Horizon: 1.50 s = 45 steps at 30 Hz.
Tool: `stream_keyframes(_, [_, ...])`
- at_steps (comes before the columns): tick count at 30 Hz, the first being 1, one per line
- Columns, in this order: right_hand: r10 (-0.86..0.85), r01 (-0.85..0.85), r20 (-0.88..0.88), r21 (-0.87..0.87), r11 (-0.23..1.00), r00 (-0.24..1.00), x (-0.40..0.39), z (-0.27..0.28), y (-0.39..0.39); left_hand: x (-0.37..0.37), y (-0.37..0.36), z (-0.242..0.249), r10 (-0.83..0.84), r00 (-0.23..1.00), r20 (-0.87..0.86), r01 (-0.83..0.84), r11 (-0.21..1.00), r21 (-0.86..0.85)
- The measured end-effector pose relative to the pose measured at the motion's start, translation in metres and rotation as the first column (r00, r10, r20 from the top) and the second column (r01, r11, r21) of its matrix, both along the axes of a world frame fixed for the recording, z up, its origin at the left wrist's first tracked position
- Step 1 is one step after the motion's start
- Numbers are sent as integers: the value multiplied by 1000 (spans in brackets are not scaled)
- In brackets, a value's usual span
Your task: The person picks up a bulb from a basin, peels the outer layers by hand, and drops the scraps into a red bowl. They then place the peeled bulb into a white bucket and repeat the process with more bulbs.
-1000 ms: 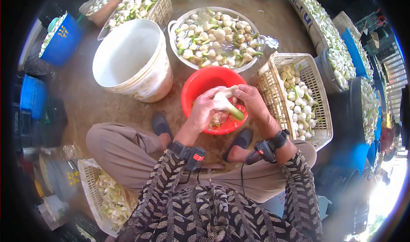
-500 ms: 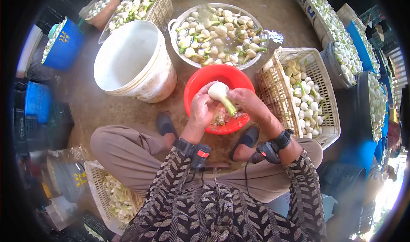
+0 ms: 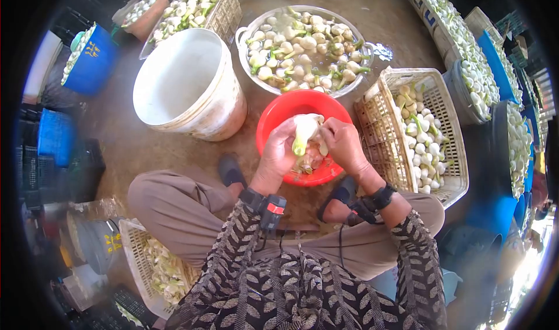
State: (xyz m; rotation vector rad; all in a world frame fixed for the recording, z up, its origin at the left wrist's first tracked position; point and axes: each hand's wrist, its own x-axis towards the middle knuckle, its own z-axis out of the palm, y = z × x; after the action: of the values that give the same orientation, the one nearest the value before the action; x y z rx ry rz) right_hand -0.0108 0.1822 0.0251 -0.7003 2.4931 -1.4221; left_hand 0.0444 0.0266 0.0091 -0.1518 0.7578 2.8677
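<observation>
A white garlic bulb with a green stem stub (image 3: 304,133) is held over the red basin (image 3: 273,107) by my left hand (image 3: 278,154). Its stem now points down toward me. My right hand (image 3: 345,145) has its fingers closed at the bulb's right side, pinching what looks like a pale flap of garlic skin (image 3: 322,148). The fingertips partly hide this flap. Inside the basin, below both hands, lie pinkish peeled garlic skins (image 3: 311,160).
Beyond the basin stands a wide tub (image 3: 240,52) of garlic in water. A white bucket (image 3: 233,106) is at left, a crate (image 3: 402,176) of peeled bulbs at right. Another crate (image 3: 131,254) with skins sits by my left knee. Filled containers line both sides.
The garlic bulb has been turned, its stem swinging from lower right to lower left. My right hand has shifted from the stem to the bulb's side, where a flap of skin hangs.
</observation>
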Motion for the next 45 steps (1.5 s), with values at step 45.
stream_keyframes(45, [-22, 166, -223, 651, 741, 975, -279, -183, -28, -87, -31, -14, -186, 982, 27, 51, 124, -991])
